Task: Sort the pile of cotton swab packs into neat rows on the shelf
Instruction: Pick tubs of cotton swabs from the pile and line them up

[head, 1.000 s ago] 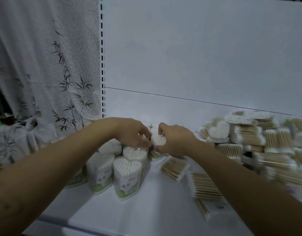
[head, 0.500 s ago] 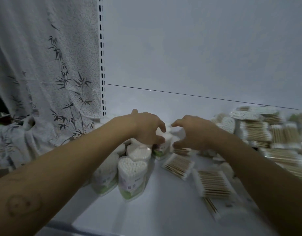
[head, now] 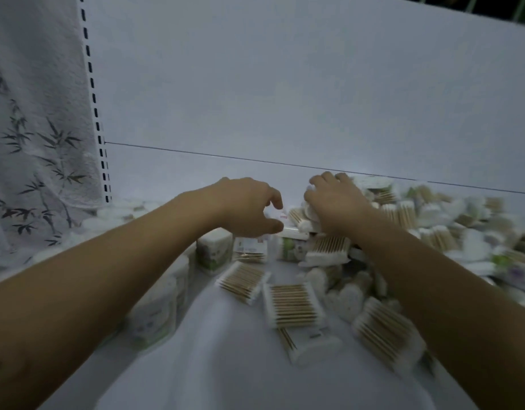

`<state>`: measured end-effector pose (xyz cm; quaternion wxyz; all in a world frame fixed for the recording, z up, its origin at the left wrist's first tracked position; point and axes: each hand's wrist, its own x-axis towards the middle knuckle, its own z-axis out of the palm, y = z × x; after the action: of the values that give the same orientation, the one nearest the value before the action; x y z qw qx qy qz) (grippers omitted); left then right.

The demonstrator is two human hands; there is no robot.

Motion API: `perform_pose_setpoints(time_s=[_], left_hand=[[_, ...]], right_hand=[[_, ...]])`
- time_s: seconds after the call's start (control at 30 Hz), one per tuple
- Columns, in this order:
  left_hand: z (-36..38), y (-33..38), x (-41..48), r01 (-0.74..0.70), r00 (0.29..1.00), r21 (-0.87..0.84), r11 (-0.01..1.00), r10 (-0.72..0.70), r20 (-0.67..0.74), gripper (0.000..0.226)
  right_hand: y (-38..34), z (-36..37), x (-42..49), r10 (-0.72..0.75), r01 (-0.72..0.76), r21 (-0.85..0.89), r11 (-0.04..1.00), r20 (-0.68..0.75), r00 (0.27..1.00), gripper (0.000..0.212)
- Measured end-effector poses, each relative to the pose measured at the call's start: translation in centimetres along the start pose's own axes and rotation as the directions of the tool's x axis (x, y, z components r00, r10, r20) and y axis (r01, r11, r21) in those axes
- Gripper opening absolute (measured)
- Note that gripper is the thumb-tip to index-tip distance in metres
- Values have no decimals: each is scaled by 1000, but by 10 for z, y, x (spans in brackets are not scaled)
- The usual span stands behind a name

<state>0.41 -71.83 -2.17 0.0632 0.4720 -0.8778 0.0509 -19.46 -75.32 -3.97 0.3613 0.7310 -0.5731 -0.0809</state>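
Note:
A loose pile of cotton swab packs [head: 438, 229] covers the right half of the white shelf [head: 225, 365]. Upright heart-shaped packs [head: 154, 315] stand in a row along the left, partly hidden by my left forearm. My right hand [head: 335, 202] rests on top of the pile's near-left edge, its fingers curled around a pack [head: 302, 217] there. My left hand [head: 249, 208] hovers just left of it with fingers loosely curled, holding nothing. Flat packs of wooden-stick swabs [head: 290, 304] lie on the shelf below both hands.
A white back panel [head: 284, 84] rises behind the shelf, with a slotted upright [head: 95, 113] at its left. A bamboo-print cloth [head: 33, 128] hangs at far left. More flat packs [head: 385, 335] lie under my right forearm. Bare shelf surface shows at the front centre.
Both hands let go of the heart-shaped pack they were setting upright and moved right. My right hand has landed on the pile and closed on a pack; the camera view shifted right.

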Motion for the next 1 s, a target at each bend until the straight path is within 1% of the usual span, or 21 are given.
perform_pose_setpoints(time_s=[0.03, 0.07, 0.1, 0.13, 0.17, 0.2, 0.27, 0.37, 0.4, 0.43, 0.5, 0.57, 0.67, 0.7, 0.73, 0.8, 0.83, 0.87, 0.9, 0.93, 1.0], left_hand=[[-1, 0, 0, 11, 1000, -10, 1000, -11, -20, 55], [-1, 0, 0, 24, 999, -29, 999, -26, -42, 60], [-1, -1, -1, 34, 997, -56, 998, -38, -70, 66], [-1, -1, -1, 37, 994, -87, 995, -46, -103, 73], [-1, 0, -2, 36, 990, -120, 992, -52, -134, 79], [-1, 1, -3, 35, 985, -150, 988, -60, -165, 84], [-1, 5, -7, 32, 969, -202, 979, -79, -233, 90], [-2, 12, -17, 26, 943, -252, 967, -107, -316, 94], [-2, 13, -21, 24, 935, -266, 964, -117, -336, 94], [-3, 14, -25, 24, 927, -279, 960, -126, -354, 93], [-3, 15, -32, 37, 921, -290, 956, -145, -361, 91], [-3, 13, -39, 62, 937, -274, 960, -151, -316, 89], [0, 11, -47, 96, 951, -250, 964, -163, -265, 80], [2, 10, -50, 105, 951, -257, 961, -173, -258, 75], [4, 9, -53, 115, 951, -269, 956, -185, -249, 71], [7, 4, -59, 151, 951, -255, 955, -211, -225, 61], [8, 3, -62, 169, 952, -223, 960, -217, -216, 55], [9, 1, -65, 185, 951, -195, 963, -225, -213, 51], [10, 0, -68, 198, 948, -176, 964, -234, -215, 49], [10, -1, -71, 209, 944, -160, 965, -242, -223, 47], [8, -2, -74, 222, 941, -104, 969, -241, -236, 44]], right_hand=[[4, -2, -1, 18, -17, 66, 998, -12, 1000, 47], [7, -8, -5, 50, -46, 194, 980, -17, 999, 51], [11, -17, -8, 101, -87, 382, 920, -17, 995, 57], [15, -26, -12, 153, -117, 583, 804, -12, 988, 62], [17, -33, -17, 189, -121, 741, 660, -8, 982, 65], [18, -39, -21, 215, -105, 833, 544, -17, 977, 67], [17, -44, -24, 235, -73, 915, 397, -25, 972, 62], [7, -51, -26, 177, -73, 993, 88, 56, 983, 42], [4, -55, -27, 148, -77, 997, 19, 73, 986, 39], [0, -57, -27, 115, -77, 997, -6, 77, 990, 38], [-10, -62, -27, 55, -67, 998, 16, 66, 996, 40], [-22, -67, -27, 64, -43, 996, 81, 38, 997, 41], [-40, -69, -27, 53, 21, 980, 199, -32, 998, 29], [-45, -66, -27, 19, 37, 978, 205, -42, 999, 30], [-49, -63, -27, -16, 30, 982, 184, -28, 999, 36], [-50, -55, -27, -72, 17, 990, 142, -6, 997, 55], [-48, -51, -27, -89, 30, 990, 141, -18, 996, 55], [-46, -46, -29, -89, 48, 985, 165, -34, 995, 48], [-46, -40, -30, -78, 67, 972, 224, -50, 996, 38], [-47, -33, -32, -82, 82, 947, 311, -60, 995, 31], [-54, -20, -35, -195, 140, 872, 469, -53, 979, 28]])
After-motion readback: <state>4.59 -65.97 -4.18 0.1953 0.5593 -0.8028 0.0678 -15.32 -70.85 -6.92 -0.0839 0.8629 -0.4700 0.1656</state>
